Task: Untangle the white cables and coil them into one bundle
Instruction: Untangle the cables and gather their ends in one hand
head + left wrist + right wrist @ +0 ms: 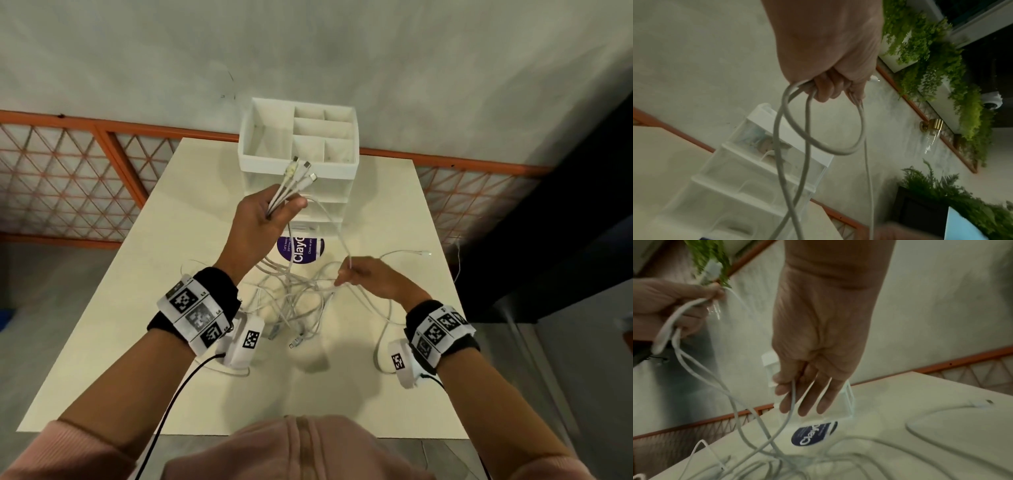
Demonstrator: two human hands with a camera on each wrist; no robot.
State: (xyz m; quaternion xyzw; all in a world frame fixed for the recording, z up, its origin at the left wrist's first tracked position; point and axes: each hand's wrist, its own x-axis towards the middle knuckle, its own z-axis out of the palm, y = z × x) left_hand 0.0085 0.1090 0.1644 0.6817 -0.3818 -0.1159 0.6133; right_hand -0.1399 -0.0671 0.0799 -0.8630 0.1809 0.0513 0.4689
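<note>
My left hand (274, 214) is raised above the table and grips several white cables near their ends, the plugs (301, 169) fanning out past my fingers. In the left wrist view the cables (797, 129) loop down from my curled fingers (826, 87). The strands drop into a tangle of white cables (298, 301) on the cream table (102, 342). My right hand (349, 274), lower and to the right, pinches one white cable (792, 402) between thumb and forefinger, the other fingers (824, 402) held straight. One loose plug end (424, 254) lies at the right.
A white drawer organiser (301, 161) with open top compartments stands at the table's far edge, just behind my left hand. A purple round sticker (299, 250) lies in front of it. An orange lattice railing (68, 171) runs behind the table.
</note>
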